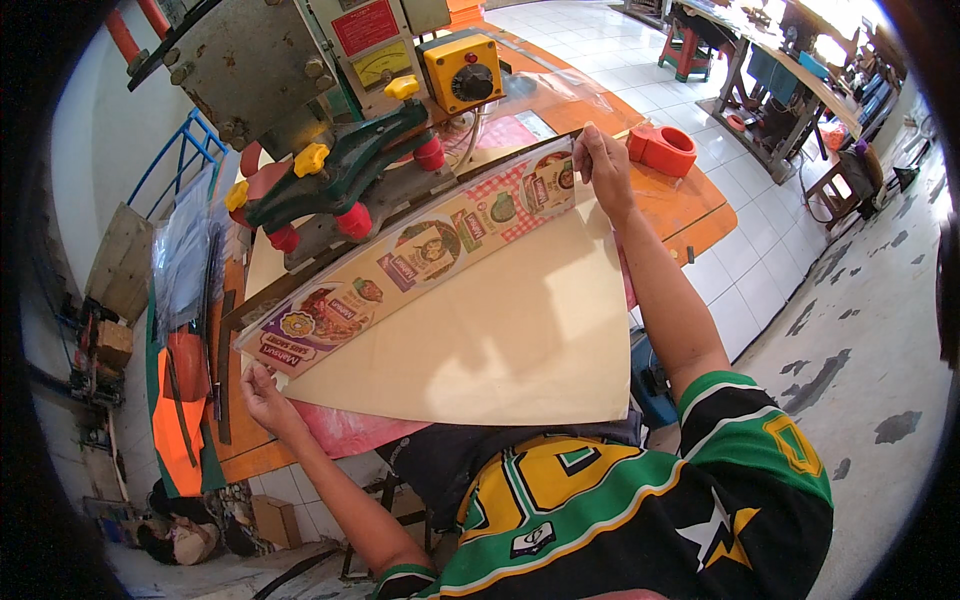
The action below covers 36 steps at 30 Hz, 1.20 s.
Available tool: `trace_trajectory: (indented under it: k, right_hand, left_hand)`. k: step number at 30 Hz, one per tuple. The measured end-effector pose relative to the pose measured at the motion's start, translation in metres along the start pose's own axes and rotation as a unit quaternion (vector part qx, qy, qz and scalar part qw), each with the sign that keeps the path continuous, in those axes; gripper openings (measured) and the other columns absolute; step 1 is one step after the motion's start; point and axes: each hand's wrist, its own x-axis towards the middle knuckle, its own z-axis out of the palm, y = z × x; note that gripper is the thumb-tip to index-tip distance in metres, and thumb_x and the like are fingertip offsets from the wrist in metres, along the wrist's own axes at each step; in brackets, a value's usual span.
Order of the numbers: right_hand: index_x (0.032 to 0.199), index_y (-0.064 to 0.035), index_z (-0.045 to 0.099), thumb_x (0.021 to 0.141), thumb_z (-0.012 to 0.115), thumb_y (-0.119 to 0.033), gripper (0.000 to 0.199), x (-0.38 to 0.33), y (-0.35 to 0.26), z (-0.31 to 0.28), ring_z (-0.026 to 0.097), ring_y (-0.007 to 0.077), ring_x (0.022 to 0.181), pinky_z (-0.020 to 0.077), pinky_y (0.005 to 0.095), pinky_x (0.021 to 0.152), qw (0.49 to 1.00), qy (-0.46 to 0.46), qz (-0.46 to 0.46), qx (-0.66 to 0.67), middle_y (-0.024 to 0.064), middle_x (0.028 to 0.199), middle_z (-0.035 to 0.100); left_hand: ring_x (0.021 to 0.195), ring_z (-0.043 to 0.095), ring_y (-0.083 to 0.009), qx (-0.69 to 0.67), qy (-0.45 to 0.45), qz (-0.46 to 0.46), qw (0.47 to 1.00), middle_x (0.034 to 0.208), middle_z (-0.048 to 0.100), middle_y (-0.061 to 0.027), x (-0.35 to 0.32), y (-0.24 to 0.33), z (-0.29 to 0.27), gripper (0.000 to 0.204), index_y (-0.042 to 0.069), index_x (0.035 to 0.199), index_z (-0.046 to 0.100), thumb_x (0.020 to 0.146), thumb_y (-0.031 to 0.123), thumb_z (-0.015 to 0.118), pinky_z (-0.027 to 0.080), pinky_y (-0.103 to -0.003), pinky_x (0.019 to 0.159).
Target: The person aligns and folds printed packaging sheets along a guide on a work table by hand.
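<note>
A long printed strip (430, 250) with food pictures and a red checked end runs slantwise under the edge of a machine. It looks glossy, like clear plastic over print. My left hand (268, 400) pinches its lower left corner, while my right hand (604, 172) grips the far right end. Below the strip spreads a large cream sheet (500, 330) that reaches toward my lap. The machine (340, 185) has a dark green clamp arm with red feet and yellow knobs, close above the strip's far edge.
A yellow control box (462, 75) with a black dial is on the machine. A red-orange tape dispenser (662, 150) sits on the orange table (700, 205) near my right hand. Clear plastic sheets (182, 270) and an orange piece (178, 425) lie at left. A workbench (790, 75) stands far right.
</note>
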Motion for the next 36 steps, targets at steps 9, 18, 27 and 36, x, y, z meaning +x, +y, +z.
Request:
trace_trajectory:
  k: [9, 18, 27, 36]
  right_hand:
    - [0.068, -0.0061, 0.053, 0.103, 0.04, -0.042, 0.051, 0.0, -0.003, 0.001, 0.043, 0.0058, 0.049, 0.0327, 0.0209, 0.044, 1.0, 0.003, 0.006, 0.006, 0.0, 0.059, 0.049]
    - [0.069, -0.0061, 0.054, 0.102, 0.042, -0.042, 0.05, 0.0, -0.001, 0.001, 0.043, 0.0055, 0.049, 0.0315, 0.0215, 0.044, 1.0, 0.023, 0.002, 0.002, -0.0014, 0.059, 0.049]
    - [0.072, -0.0051, 0.056, 0.104, 0.038, -0.041, 0.051, 0.0, -0.003, -0.001, 0.041, 0.0042, 0.045, 0.0305, 0.0196, 0.042, 1.0, 0.005, -0.003, 0.003, 0.0004, 0.058, 0.052]
    - [0.069, -0.0058, 0.057, 0.101, 0.043, -0.047, 0.054, 0.0, 0.0, -0.001, 0.043, 0.0053, 0.046, 0.0315, 0.0213, 0.042, 0.999, 0.017, 0.023, 0.021, -0.0009, 0.056, 0.05]
  left_hand:
    - [0.09, 0.057, -0.0134, -0.013, -0.004, 0.025, 1.0, 0.095, 0.061, -0.0061, 0.0, -0.001, -0.001, 0.039, -0.002, 0.106, 0.06, 0.099, 0.037, 0.055, 0.046, -0.029, 0.082]
    - [0.087, 0.054, -0.0122, -0.01, -0.009, 0.018, 1.0, 0.09, 0.057, -0.0037, 0.002, -0.007, -0.005, 0.04, 0.0, 0.096, 0.056, 0.098, 0.041, 0.056, 0.045, -0.028, 0.082]
    - [0.088, 0.06, -0.0157, -0.034, 0.005, 0.029, 0.999, 0.095, 0.063, -0.0081, -0.001, 0.002, 0.0, 0.04, -0.001, 0.103, 0.058, 0.099, 0.038, 0.054, 0.048, -0.03, 0.081]
    - [0.084, 0.053, -0.0117, 0.032, 0.016, 0.017, 0.999, 0.089, 0.059, -0.0042, 0.004, -0.011, -0.009, 0.041, -0.001, 0.094, 0.058, 0.099, 0.039, 0.052, 0.044, -0.027, 0.079]
